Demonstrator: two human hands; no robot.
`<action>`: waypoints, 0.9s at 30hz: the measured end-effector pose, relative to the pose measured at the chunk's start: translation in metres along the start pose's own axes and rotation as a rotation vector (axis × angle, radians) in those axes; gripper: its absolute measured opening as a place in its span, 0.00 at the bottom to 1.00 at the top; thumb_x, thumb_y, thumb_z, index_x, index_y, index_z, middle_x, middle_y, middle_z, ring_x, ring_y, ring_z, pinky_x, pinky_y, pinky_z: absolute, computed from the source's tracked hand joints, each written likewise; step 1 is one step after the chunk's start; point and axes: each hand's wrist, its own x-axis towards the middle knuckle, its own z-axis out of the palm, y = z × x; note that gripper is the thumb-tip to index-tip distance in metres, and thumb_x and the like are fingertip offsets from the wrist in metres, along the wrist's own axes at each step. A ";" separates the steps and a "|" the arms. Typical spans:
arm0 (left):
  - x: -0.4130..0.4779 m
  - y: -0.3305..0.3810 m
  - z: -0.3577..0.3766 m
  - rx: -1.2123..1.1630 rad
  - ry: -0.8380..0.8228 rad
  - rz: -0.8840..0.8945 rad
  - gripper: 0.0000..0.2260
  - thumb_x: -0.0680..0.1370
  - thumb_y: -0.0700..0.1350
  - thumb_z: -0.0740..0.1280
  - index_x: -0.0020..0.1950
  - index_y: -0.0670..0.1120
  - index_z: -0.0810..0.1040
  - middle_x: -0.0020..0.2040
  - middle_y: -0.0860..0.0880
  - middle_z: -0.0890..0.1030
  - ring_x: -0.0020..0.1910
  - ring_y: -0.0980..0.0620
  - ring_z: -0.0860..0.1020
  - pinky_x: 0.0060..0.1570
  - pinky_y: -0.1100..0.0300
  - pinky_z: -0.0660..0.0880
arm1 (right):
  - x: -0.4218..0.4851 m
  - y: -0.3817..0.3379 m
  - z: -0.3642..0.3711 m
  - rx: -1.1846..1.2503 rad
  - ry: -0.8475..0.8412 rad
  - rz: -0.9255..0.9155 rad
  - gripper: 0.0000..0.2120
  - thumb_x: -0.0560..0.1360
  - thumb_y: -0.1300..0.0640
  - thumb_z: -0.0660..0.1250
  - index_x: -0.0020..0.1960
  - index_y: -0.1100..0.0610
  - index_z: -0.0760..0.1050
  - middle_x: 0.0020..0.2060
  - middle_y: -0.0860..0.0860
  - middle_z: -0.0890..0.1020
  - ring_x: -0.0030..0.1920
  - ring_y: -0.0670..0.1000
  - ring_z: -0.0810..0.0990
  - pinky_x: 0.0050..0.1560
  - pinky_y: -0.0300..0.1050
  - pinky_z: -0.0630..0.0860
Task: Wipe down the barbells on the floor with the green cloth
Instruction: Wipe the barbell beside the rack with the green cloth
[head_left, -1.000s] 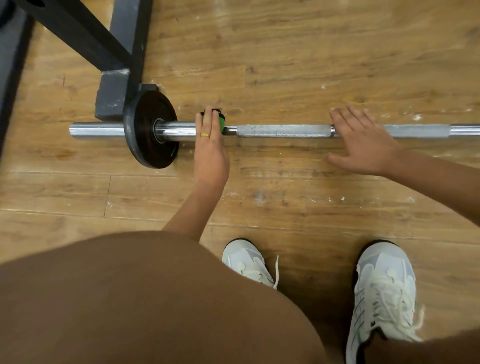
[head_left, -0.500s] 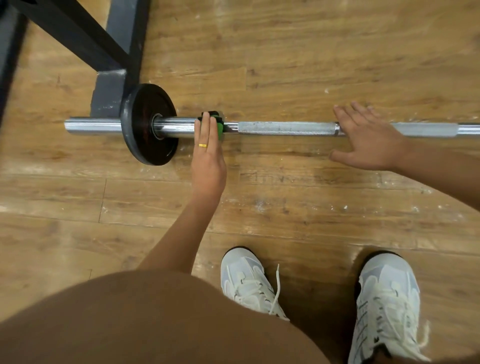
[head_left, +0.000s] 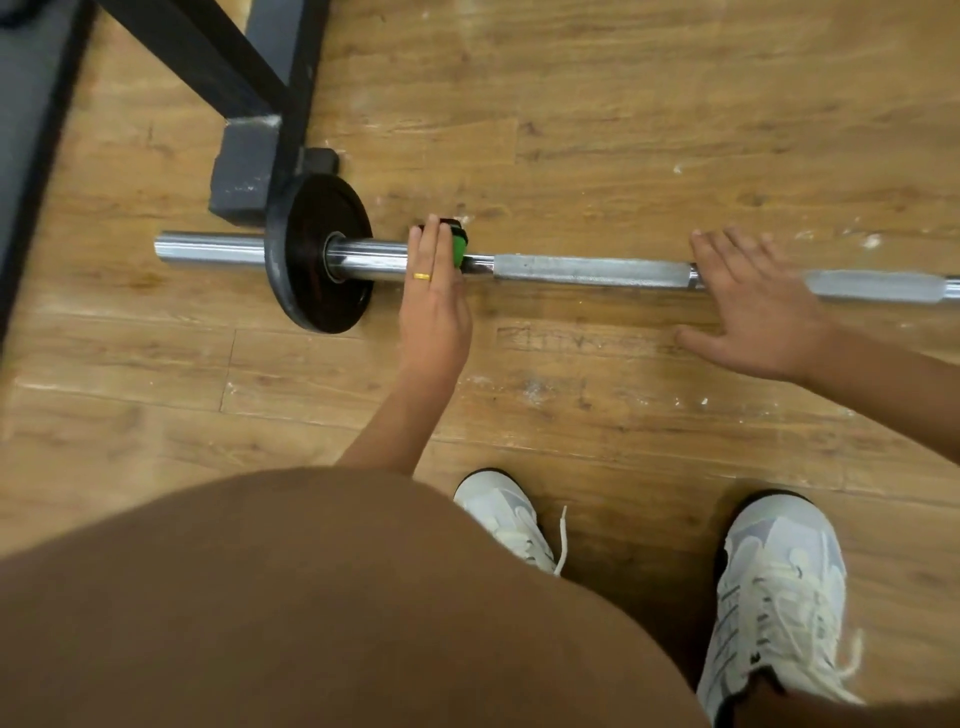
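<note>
Left hand (head_left: 435, 306), fingers straight, presses the cloth (head_left: 458, 249) on the bar (head_left: 587, 270) at 12 o'clock, beside the plate (head_left: 311, 254) — unmoved since a second ago. Right hand (head_left: 758, 306), flat, steadies the bar at 2 o'clock. I judge the shaft toward 3 o'clock still unwiped.

Steel barbell (head_left: 582, 270) flat on floor; green cloth (head_left: 458, 249) on it.

White sneakers (head_left: 779, 587), black rack (head_left: 249, 67), wooden floor (head_left: 623, 130)
</note>
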 end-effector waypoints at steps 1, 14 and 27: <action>0.003 -0.003 0.000 0.017 -0.010 0.012 0.23 0.83 0.31 0.56 0.79 0.36 0.62 0.80 0.40 0.62 0.81 0.41 0.56 0.79 0.56 0.53 | -0.004 -0.002 0.003 0.001 0.008 -0.005 0.53 0.67 0.28 0.46 0.82 0.60 0.46 0.80 0.59 0.56 0.80 0.58 0.50 0.79 0.56 0.43; -0.033 -0.007 -0.019 0.192 -0.082 0.109 0.19 0.82 0.34 0.58 0.74 0.35 0.69 0.72 0.39 0.72 0.78 0.38 0.63 0.77 0.44 0.61 | -0.069 -0.033 0.033 -0.056 0.097 -0.057 0.47 0.72 0.32 0.50 0.81 0.63 0.49 0.78 0.62 0.59 0.79 0.61 0.53 0.78 0.59 0.48; -0.068 -0.006 -0.032 0.231 -0.173 0.094 0.22 0.81 0.33 0.56 0.77 0.33 0.64 0.76 0.36 0.67 0.79 0.38 0.58 0.77 0.43 0.59 | -0.117 -0.056 0.057 -0.182 0.115 -0.076 0.46 0.75 0.36 0.52 0.81 0.64 0.44 0.80 0.62 0.49 0.81 0.61 0.44 0.79 0.60 0.44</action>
